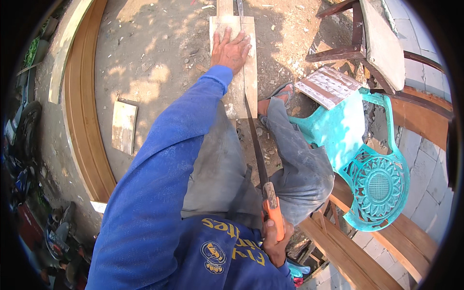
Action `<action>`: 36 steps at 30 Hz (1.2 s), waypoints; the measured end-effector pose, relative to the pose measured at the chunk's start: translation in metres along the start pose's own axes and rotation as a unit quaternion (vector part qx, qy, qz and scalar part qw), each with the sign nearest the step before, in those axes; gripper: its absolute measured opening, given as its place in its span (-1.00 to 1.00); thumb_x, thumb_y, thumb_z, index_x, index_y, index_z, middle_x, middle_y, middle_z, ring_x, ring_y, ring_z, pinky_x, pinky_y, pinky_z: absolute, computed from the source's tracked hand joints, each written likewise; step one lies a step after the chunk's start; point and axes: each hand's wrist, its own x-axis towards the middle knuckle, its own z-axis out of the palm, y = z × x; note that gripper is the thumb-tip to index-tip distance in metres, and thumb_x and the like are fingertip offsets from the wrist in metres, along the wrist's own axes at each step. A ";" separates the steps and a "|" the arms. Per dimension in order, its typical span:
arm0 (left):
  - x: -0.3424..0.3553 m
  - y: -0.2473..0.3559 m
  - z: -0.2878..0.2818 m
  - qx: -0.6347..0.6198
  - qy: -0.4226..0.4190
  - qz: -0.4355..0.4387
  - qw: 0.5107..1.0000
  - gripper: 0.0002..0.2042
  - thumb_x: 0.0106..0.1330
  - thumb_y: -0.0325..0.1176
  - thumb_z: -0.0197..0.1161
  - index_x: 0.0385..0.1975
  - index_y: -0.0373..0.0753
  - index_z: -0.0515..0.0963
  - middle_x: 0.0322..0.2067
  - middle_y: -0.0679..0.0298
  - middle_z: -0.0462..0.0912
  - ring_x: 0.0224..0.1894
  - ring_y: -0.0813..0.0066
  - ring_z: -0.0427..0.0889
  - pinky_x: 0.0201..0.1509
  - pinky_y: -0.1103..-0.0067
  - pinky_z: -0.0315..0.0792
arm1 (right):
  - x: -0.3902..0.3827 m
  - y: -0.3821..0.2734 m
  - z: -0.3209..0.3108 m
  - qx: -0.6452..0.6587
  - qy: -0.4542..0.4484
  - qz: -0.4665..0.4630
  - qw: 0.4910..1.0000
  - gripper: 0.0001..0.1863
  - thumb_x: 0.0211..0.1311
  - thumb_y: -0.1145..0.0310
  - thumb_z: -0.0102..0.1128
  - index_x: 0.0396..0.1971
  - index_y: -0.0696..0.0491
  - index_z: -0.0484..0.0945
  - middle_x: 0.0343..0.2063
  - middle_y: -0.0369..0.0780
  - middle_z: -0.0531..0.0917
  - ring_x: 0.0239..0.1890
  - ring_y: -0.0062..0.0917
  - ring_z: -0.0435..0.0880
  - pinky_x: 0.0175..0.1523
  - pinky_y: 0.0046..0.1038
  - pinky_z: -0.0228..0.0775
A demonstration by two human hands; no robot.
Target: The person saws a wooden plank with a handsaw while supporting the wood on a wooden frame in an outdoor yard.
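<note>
A pale wooden board lies ahead of me, with a dark line running along its length on the right side. Pressed flat on its far part is my left hand, fingers spread. My right hand, close to my body, is wrapped round the orange handle of a handsaw. The saw's long dark blade points away from me, and its tip meets the dark line in the board. My left leg is bent close to the board's near end.
Right of me stands a turquoise plastic chair with a whitish-brown panel on it. Beyond it is a wooden chair. Long brown planks curve along the left. A small board lies on the dirt ground.
</note>
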 end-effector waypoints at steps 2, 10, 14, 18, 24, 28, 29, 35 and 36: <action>0.001 -0.004 0.000 0.018 0.017 0.002 1.000 -0.57 0.64 0.04 -0.06 0.40 0.22 0.51 0.51 0.54 0.37 0.63 0.15 0.11 0.72 0.03 -0.21 | 0.006 0.015 0.005 -0.007 0.016 -0.052 0.998 -0.69 0.37 0.33 0.15 -0.13 0.29 0.67 -0.62 -0.12 0.53 -0.60 -0.38 0.59 -0.41 -0.35 0.37; 0.004 0.001 -0.003 0.004 0.028 0.012 1.000 -0.59 0.63 0.01 0.00 0.37 0.19 0.54 0.49 0.47 0.41 0.63 0.13 0.13 0.71 0.02 -0.17 | 0.189 -0.009 0.080 0.028 0.050 -0.144 0.988 -0.75 0.41 0.36 0.21 -0.41 0.23 0.55 -0.64 -0.04 0.50 -0.63 -0.23 0.49 -0.40 -0.22 0.33; 0.002 -0.006 0.002 0.002 0.029 0.004 1.000 -0.58 0.64 0.03 -0.04 0.39 0.20 0.52 0.50 0.49 0.39 0.63 0.13 0.12 0.72 0.04 -0.20 | 0.077 0.007 0.035 0.019 0.015 -0.058 0.998 -0.71 0.44 0.30 0.15 -0.24 0.26 0.66 -0.62 -0.14 0.56 -0.61 -0.42 0.54 -0.41 -0.33 0.34; 0.000 -0.003 -0.002 0.014 0.015 -0.002 1.000 -0.56 0.66 0.03 -0.08 0.42 0.22 0.48 0.52 0.50 0.36 0.63 0.15 0.10 0.73 0.05 -0.23 | 0.012 0.001 0.005 0.079 0.000 0.015 0.997 -0.59 0.47 0.24 0.10 -0.03 0.30 0.69 -0.59 -0.29 0.59 -0.56 -0.66 0.52 -0.41 -0.51 0.33; 0.005 0.012 -0.004 0.016 0.015 0.009 1.000 -0.56 0.66 0.02 -0.10 0.43 0.21 0.47 0.52 0.50 0.36 0.63 0.16 0.11 0.73 0.05 -0.21 | 0.166 0.035 0.072 0.050 0.052 -0.169 0.983 -0.67 0.54 0.30 0.05 -0.45 0.16 0.52 -0.74 -0.41 0.40 -0.71 -0.76 0.32 -0.58 -0.56 0.21; 0.005 0.000 -0.001 0.019 0.037 0.007 0.999 -0.57 0.66 0.02 -0.09 0.41 0.22 0.49 0.51 0.51 0.38 0.63 0.18 0.12 0.73 0.06 -0.21 | 0.152 0.025 0.072 0.029 0.024 -0.113 0.993 -0.70 0.52 0.27 0.09 -0.28 0.22 0.61 -0.70 -0.42 0.44 -0.70 -0.76 0.35 -0.56 -0.58 0.19; 0.002 -0.006 0.001 0.018 0.039 0.001 0.999 -0.57 0.65 0.03 -0.08 0.40 0.21 0.50 0.50 0.51 0.39 0.63 0.19 0.12 0.73 0.05 -0.21 | 0.128 0.021 0.065 0.020 0.015 -0.100 0.995 -0.68 0.52 0.25 0.09 -0.19 0.25 0.64 -0.70 -0.42 0.44 -0.69 -0.77 0.35 -0.54 -0.58 0.22; 0.000 -0.004 0.000 -0.001 0.042 0.005 0.999 -0.58 0.62 0.02 0.00 0.37 0.20 0.54 0.49 0.43 0.41 0.61 0.14 0.17 0.70 0.02 -0.15 | 0.009 0.010 0.006 0.017 -0.002 -0.047 0.999 -0.59 0.42 0.27 0.12 0.01 0.29 0.70 -0.61 -0.21 0.57 -0.53 -0.54 0.59 -0.34 -0.42 0.42; 0.003 -0.001 -0.001 -0.005 0.042 0.011 0.999 -0.59 0.61 0.01 0.03 0.36 0.19 0.56 0.49 0.36 0.41 0.60 0.12 0.19 0.69 0.01 -0.13 | 0.027 0.006 0.016 0.025 0.015 -0.069 0.997 -0.65 0.41 0.29 0.14 -0.09 0.29 0.70 -0.62 -0.21 0.55 -0.57 -0.52 0.57 -0.37 -0.40 0.40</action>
